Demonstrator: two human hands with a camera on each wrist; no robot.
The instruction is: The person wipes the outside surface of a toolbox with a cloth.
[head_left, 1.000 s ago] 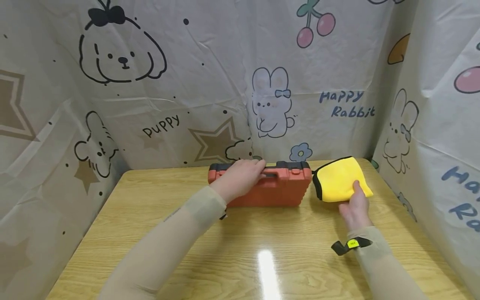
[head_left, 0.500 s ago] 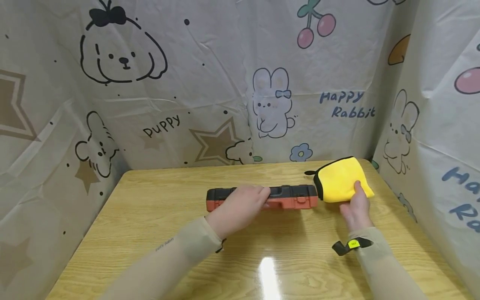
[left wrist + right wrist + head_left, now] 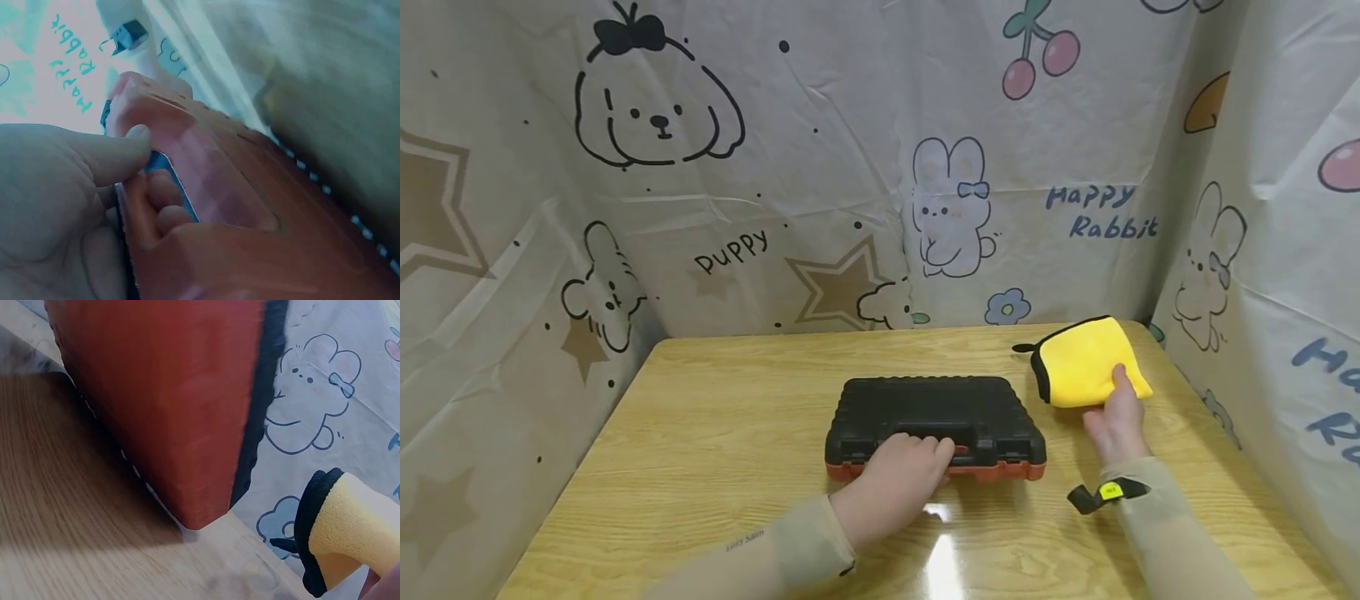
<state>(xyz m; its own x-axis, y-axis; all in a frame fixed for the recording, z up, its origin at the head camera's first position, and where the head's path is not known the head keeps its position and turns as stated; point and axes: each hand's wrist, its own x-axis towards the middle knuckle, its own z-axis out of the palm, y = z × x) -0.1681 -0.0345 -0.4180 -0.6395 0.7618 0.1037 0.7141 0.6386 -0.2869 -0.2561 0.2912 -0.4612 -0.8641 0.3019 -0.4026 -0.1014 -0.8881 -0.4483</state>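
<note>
case (image 3: 934, 402): black-and-red, centre of the tabletop (image 3: 730, 408); in head view black face up, red along the near edge, handle side toward the person. whether it lies fully flat or is held slightly off: cannot tell.
left grip (image 3: 891, 483): fingers curled round the handle (image 3: 140, 222), holding it; left wrist view has the thumb over the bar, fingertips showing in the opening.
right grip (image 3: 1116, 425): holds the yellow pouch (image 3: 1084, 371) by its near right corner, thumb on top, fingers below.
pouch: far right on the tabletop, black trim and small black loop (image 3: 1023, 347) on its left side; near the case, apart from it.
change, last second: case was upright, red face toward the person; half a second ago only its narrow edge showed; now the black face shows and the case sits nearer. pouch and right grip about where they were.
meaning (judged): one grip is turning the case while the other only keeps the pouch; turn looks nearly complete.
wrist views: both show much red; black-side-up reading rests on head view.
backdrop: printed curtain (image 3: 850, 179) behind.
</note>
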